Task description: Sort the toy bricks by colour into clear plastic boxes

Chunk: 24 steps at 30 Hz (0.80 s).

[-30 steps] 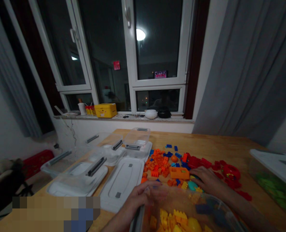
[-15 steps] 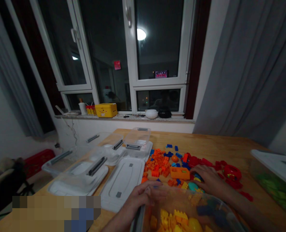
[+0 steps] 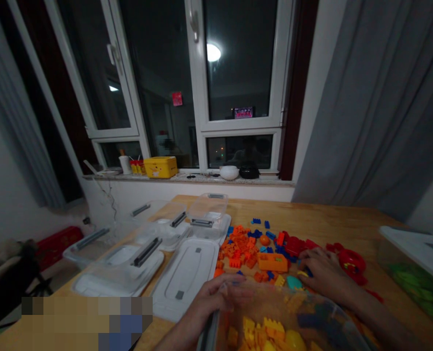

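My left hand (image 3: 218, 296) is closed on the near-left rim of a clear plastic box (image 3: 234, 312), which holds yellow building blocks (image 3: 269, 331). My right hand (image 3: 322, 268) lies beyond the box, fingers curled down around small blue and yellow building blocks (image 3: 304, 272) that are partly hidden under it. Just left of those fingers are a turquoise piece (image 3: 294, 282) and an orange block with an opening (image 3: 272, 262). Red pieces (image 3: 351, 263) lie to the right of the hand. Orange blocks (image 3: 240, 246) are heaped to its left, with blue blocks (image 3: 254, 234) behind them.
White lids (image 3: 187, 273) and clear boxes with grey latches (image 3: 146, 251) cover the table's left side. A white-lidded box of green pieces (image 3: 415, 282) stands at the right edge. Behind the table, a yellow box (image 3: 160, 167) sits on the windowsill.
My right hand has shifted slightly right, and the blue and yellow blocks at its fingertips appear to have moved with it. My left hand stays on the box rim.
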Tool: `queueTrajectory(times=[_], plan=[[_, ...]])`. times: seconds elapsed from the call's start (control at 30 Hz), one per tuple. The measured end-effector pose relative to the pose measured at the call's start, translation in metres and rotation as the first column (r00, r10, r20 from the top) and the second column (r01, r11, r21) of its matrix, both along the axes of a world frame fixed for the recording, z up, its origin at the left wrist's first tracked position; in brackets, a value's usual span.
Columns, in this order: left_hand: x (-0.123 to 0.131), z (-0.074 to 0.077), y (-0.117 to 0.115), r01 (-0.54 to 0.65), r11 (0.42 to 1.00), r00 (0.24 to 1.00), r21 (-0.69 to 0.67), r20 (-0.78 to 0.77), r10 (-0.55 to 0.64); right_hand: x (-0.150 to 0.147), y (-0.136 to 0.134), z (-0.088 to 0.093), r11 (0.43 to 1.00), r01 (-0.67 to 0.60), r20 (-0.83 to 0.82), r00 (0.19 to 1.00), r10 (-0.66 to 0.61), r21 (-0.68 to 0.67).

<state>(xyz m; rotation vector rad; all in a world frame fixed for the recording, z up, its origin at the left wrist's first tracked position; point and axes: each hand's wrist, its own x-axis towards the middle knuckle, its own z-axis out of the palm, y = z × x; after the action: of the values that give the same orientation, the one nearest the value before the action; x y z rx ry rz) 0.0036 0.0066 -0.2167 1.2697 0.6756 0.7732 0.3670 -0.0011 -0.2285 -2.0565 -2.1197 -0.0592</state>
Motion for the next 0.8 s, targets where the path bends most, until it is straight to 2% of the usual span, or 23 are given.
queueTrajectory(times=[0.17,0.33,0.43,0.53,0.8], plan=[[-0.002,-0.001,0.003,0.07,0.997,0.997,0.013,-0.02,-0.069,0.002,0.001,0.008,1.0,0.019,0.016,1.0,-0.019,-0.004],[-0.003,-0.005,0.003,0.063,0.998,0.998,0.028,-0.007,-0.062,0.009,-0.003,0.007,0.995,0.058,0.03,0.998,-0.056,-0.077],[-0.002,-0.006,0.0,0.018,1.0,1.0,0.013,0.001,-0.019,0.009,-0.006,0.005,0.991,0.063,0.039,0.998,-0.059,-0.119],[0.0,-0.004,-0.002,-0.013,1.0,1.0,-0.021,0.013,0.014,0.006,-0.006,0.005,0.989,0.055,0.058,0.997,-0.047,-0.138],[0.0,-0.002,0.0,-0.01,1.0,1.0,0.006,-0.011,0.01,0.001,-0.004,0.003,0.987,0.063,0.101,0.994,-0.049,-0.146]])
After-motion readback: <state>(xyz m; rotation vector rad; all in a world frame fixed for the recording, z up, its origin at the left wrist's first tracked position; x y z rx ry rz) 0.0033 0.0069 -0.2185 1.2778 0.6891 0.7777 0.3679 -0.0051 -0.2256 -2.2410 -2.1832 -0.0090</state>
